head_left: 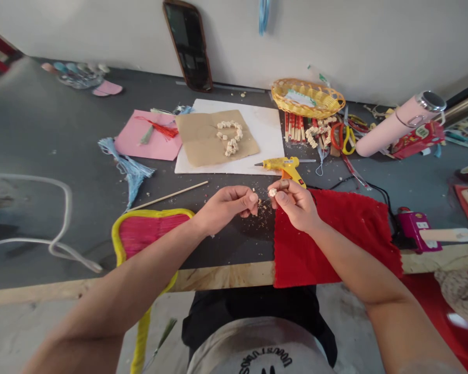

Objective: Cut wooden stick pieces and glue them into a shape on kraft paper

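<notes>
My right hand (294,202) pinches a small pale bead-like piece (272,192) between thumb and forefinger, just above the grey table. My left hand (228,205) is closed in a pinch a little to the left of it, fingertips near the piece; what it holds is too small to make out. Crumbs (262,215) lie on the table below both hands. A yellow glue gun (284,166) lies just behind my right hand. Farther back, brown paper (203,140) on a white board (265,135) carries a curved row of similar pale pieces (231,137).
A red cloth (335,234) lies under my right forearm, a pink fan with yellow rim (140,234) under my left. A thin stick (167,196), blue tassel (128,169), pink sheet (140,143), yellow basket (308,97), scissors (345,137), pink flask (398,124) and a white cord (58,218) surround them.
</notes>
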A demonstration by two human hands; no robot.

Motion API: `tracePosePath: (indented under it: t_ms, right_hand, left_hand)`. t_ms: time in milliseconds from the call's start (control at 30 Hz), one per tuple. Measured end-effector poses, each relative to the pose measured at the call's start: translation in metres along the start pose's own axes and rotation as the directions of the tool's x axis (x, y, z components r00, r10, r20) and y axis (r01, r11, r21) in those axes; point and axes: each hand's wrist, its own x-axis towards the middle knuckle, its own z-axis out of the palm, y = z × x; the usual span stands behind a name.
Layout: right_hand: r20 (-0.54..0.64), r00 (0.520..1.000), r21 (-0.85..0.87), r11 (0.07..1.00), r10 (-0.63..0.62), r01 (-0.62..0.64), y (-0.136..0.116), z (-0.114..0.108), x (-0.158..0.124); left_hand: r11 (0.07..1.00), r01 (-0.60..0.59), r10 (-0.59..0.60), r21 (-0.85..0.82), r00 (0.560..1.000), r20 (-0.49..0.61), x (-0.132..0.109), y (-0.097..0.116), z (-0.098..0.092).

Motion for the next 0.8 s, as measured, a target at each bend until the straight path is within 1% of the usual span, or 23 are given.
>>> tracePosePath:
  t_ms: [167,267,333,400,500,567,700,800]
  right_hand:
    - [0.027,1.0,-0.003,1.0,0.001,-0.001,0.0007,0.0012,-0.0007]
    - [0.051,0.999,-0.035,0.999,-0.008,0.01,0.0029,0.0011,-0.0021]
    - [0.061,0.997,-0.086,0.995,-0.05,0.055,0.0035,0.0008,-0.0028]
    - [0.075,0.99,-0.173,0.976,-0.122,0.133,0.0025,0.0008,-0.0033]
    - [0.104,0.969,-0.3,0.922,-0.224,0.246,-0.0012,0.0017,-0.0035]
    - [0.111,0.956,-0.346,0.891,-0.273,0.294,-0.0035,0.0024,-0.0037]
    - [0.091,0.949,-0.376,0.872,-0.301,0.313,-0.0056,0.0027,-0.0038]
    - [0.086,0.951,-0.367,0.878,-0.296,0.306,-0.0053,0.0022,-0.004]
  left_hand:
    - [0.997,0.03,-0.029,-0.069,0.999,0.017,0.0004,-0.0014,0.0004]
    - [0.996,0.042,-0.04,-0.074,0.999,0.024,0.0003,-0.0013,0.0002]
    - [0.997,0.03,-0.029,-0.066,0.999,0.016,0.0001,-0.0005,0.0004]
    - [0.998,0.018,-0.018,-0.053,1.0,0.008,0.0001,0.0003,0.0008]
    - [1.0,0.02,-0.02,-0.024,1.0,0.001,0.0002,0.0005,0.0014]
    - [1.0,0.025,-0.025,-0.016,1.0,-0.001,0.0003,-0.0002,0.0012]
    - [0.999,0.034,-0.033,-0.036,0.999,0.029,0.0003,-0.0021,0.0]
    - [0.999,0.046,-0.045,-0.007,0.997,0.06,0.0001,-0.003,-0.0005]
